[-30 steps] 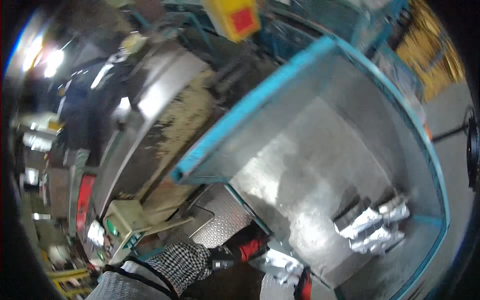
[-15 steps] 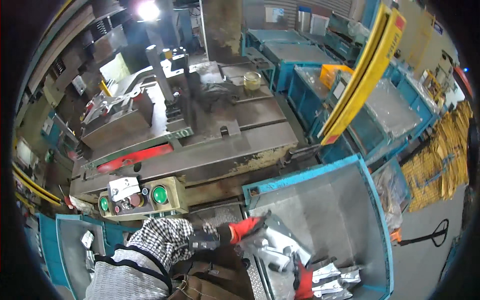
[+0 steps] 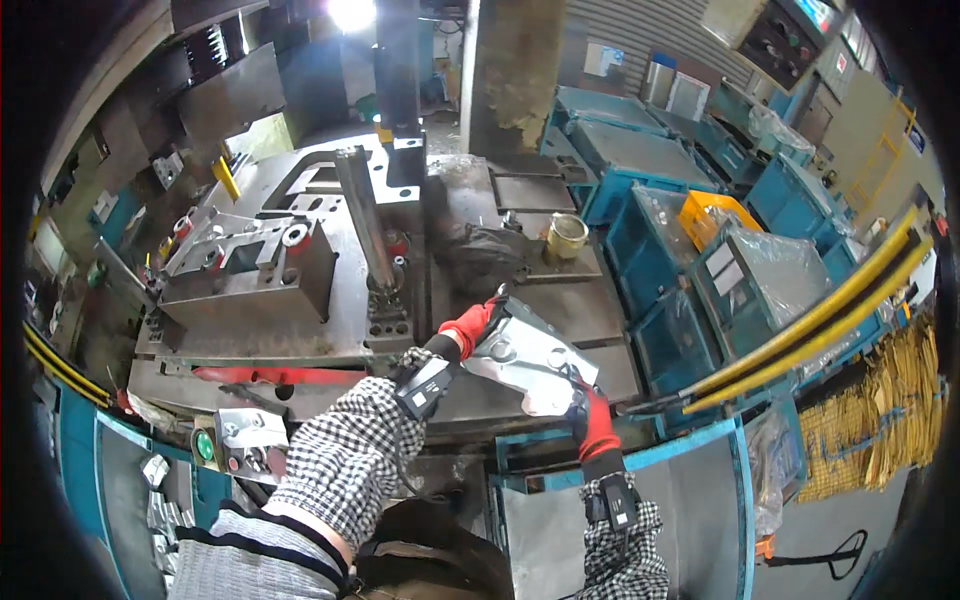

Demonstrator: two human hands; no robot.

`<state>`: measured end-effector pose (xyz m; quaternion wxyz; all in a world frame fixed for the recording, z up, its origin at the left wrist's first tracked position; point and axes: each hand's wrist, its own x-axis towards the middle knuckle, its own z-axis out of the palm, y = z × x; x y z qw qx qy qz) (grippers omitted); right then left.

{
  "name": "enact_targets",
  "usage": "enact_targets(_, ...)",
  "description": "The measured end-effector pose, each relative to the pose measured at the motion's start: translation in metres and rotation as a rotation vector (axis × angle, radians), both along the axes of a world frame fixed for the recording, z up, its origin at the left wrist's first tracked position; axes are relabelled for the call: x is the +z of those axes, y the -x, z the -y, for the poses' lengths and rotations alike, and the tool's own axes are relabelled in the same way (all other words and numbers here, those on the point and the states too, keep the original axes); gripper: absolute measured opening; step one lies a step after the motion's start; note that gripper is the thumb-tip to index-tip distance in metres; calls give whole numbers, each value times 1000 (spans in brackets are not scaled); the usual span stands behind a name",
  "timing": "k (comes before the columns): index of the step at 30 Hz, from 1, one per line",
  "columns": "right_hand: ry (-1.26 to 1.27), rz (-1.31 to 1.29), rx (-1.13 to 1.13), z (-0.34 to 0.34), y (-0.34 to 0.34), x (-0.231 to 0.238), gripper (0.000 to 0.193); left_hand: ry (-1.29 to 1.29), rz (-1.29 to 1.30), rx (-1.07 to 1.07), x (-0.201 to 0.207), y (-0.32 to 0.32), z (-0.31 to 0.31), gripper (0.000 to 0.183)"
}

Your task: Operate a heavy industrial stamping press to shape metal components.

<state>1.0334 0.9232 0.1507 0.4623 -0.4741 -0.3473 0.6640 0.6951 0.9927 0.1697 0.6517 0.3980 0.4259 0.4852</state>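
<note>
Both my hands wear red and dark gloves and hold one shiny stamped sheet-metal part [image 3: 532, 368] with round holes and a bent outline. My left hand [image 3: 474, 322] grips its upper left edge, fingers closed around the rim. At its lower right corner, my right hand [image 3: 594, 418] is closed on it, with some fingers hidden by the metal. The part is tilted and held above the front edge of the press bed [image 3: 560, 290]. Left of it stands the steel die block [image 3: 250, 285] with red-rimmed round pins, apart from my hands.
Below my right arm is a blue-rimmed metal bin [image 3: 690, 500]. A control box with a green button [image 3: 204, 445] sits front left, beside another bin with metal parts [image 3: 158, 500]. A steel post [image 3: 366, 220], a tin [image 3: 566, 238] and a yellow guard bar [image 3: 810, 325] stand around.
My hands have lifted the metal part up and away from the blue-rimmed bin to the press bed's front edge. The view has shifted toward the press.
</note>
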Motion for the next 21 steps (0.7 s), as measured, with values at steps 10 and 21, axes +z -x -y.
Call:
enact_targets(10,252,-179,49,-40,66,-12,13,137,-899,527,-36,34,-31,73)
enact_targets(21,192,-165,-2,-78,66,-23,24,-271,-216,439,1,-51,179,52)
